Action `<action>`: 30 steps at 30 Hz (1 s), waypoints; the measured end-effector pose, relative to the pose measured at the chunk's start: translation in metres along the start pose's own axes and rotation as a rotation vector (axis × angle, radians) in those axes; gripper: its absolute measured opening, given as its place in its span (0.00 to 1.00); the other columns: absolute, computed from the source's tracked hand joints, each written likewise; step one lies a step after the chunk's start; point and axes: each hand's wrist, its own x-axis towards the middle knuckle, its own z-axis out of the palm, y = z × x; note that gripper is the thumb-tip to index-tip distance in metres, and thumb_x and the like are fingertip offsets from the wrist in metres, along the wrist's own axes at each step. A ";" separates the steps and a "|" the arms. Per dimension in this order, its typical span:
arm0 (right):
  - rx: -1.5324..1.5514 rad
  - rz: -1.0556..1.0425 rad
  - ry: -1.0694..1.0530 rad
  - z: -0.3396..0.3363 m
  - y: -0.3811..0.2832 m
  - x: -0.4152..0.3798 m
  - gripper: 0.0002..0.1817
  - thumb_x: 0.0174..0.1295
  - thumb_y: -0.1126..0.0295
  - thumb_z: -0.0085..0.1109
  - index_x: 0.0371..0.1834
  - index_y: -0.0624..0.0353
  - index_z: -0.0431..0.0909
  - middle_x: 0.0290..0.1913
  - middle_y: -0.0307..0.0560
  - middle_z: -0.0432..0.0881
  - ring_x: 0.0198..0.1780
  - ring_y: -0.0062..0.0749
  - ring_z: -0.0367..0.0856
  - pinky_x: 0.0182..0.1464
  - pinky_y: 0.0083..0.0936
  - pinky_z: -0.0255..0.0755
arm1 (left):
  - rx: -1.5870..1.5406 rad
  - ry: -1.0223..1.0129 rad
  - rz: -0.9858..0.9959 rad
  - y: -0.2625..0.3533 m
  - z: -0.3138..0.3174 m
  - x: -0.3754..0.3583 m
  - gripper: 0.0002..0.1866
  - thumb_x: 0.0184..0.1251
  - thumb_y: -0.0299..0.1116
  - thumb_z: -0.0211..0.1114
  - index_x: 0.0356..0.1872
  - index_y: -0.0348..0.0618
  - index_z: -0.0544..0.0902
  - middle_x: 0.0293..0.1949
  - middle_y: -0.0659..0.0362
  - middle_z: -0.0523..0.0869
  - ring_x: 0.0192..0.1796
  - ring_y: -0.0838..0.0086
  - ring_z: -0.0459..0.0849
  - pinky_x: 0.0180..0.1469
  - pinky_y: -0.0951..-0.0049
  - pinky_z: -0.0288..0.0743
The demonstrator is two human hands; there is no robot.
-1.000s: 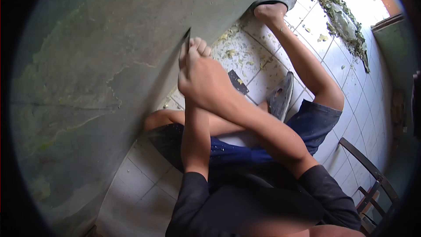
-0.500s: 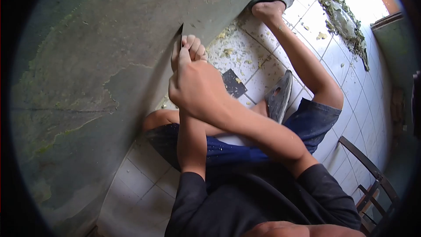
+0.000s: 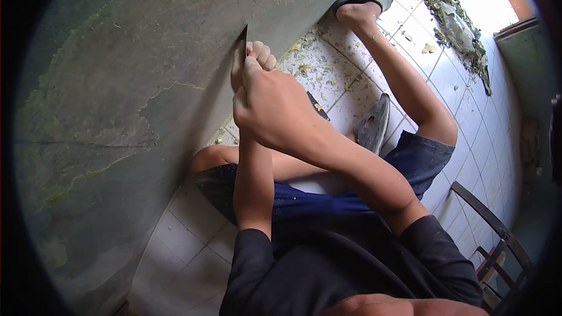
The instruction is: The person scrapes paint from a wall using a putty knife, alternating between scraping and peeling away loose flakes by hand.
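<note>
A thin dark scraper point(image 3: 246, 34), seen nearly edge-on, has its blade tip at the green-grey wall point(image 3: 117, 82). My right hand point(image 3: 275, 102) is closed on it, thumb pressed along it, covering the handle. Just beyond, my left hand point(image 3: 261, 55) is also closed around the tool, its curled fingers showing past the right hand. My right forearm crosses over the left. Peeled, ragged paint edges mark the wall to the left of the hands.
White floor tiles point(image 3: 468, 140) carry scattered paint flakes point(image 3: 316, 67). A dark flat piece point(image 3: 319, 107) lies partly behind my right hand. A heap of scrapings with clear plastic point(image 3: 459, 29) lies upper right. A dark wooden frame point(image 3: 486, 213) stands right. My legs spread beside the wall.
Both hands and the scraper have shifted slightly up and to the right along the wall. My right hand now covers more of the dark flat piece.
</note>
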 end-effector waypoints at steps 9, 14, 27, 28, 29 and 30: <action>-0.043 0.072 0.024 0.003 -0.001 0.012 0.20 0.63 0.72 0.51 0.49 0.83 0.74 0.29 0.75 0.83 0.32 0.70 0.86 0.40 0.54 0.82 | 0.331 -0.168 0.083 -0.008 -0.006 -0.011 0.15 0.87 0.34 0.50 0.32 0.49 0.69 0.28 0.68 0.61 0.29 0.82 0.59 0.35 0.77 0.59; -0.042 -0.027 0.125 0.000 -0.005 -0.009 0.25 0.64 0.71 0.52 0.57 0.85 0.72 0.29 0.75 0.84 0.33 0.68 0.87 0.40 0.53 0.83 | 0.162 -0.304 0.058 -0.008 -0.001 -0.003 0.13 0.88 0.36 0.50 0.35 0.48 0.66 0.31 0.67 0.61 0.30 0.81 0.57 0.36 0.76 0.58; -0.064 0.009 0.158 0.006 0.010 0.001 0.26 0.63 0.72 0.51 0.60 0.84 0.70 0.32 0.78 0.83 0.32 0.68 0.87 0.38 0.54 0.83 | 0.244 0.023 0.172 -0.021 0.001 -0.005 0.11 0.87 0.34 0.51 0.40 0.42 0.73 0.31 0.66 0.67 0.33 0.78 0.63 0.38 0.77 0.63; -0.073 -0.077 0.214 0.001 0.001 -0.012 0.27 0.62 0.73 0.51 0.61 0.84 0.70 0.32 0.77 0.84 0.32 0.68 0.87 0.37 0.54 0.83 | 0.130 -0.319 0.111 -0.007 -0.008 0.001 0.11 0.87 0.34 0.51 0.39 0.42 0.72 0.31 0.66 0.65 0.33 0.78 0.63 0.39 0.77 0.63; -0.072 -0.090 0.182 -0.003 -0.006 -0.017 0.27 0.62 0.73 0.51 0.61 0.84 0.70 0.32 0.78 0.83 0.31 0.68 0.87 0.37 0.54 0.83 | 0.009 -0.654 0.048 0.004 -0.009 0.004 0.11 0.87 0.33 0.50 0.38 0.43 0.71 0.31 0.66 0.63 0.33 0.77 0.62 0.39 0.77 0.62; -0.063 -0.060 0.151 -0.003 -0.003 -0.013 0.27 0.62 0.73 0.51 0.60 0.85 0.70 0.32 0.77 0.83 0.31 0.68 0.87 0.37 0.54 0.82 | -0.052 -0.483 0.016 0.006 -0.010 0.005 0.13 0.87 0.33 0.50 0.35 0.46 0.67 0.30 0.66 0.59 0.30 0.78 0.58 0.35 0.76 0.59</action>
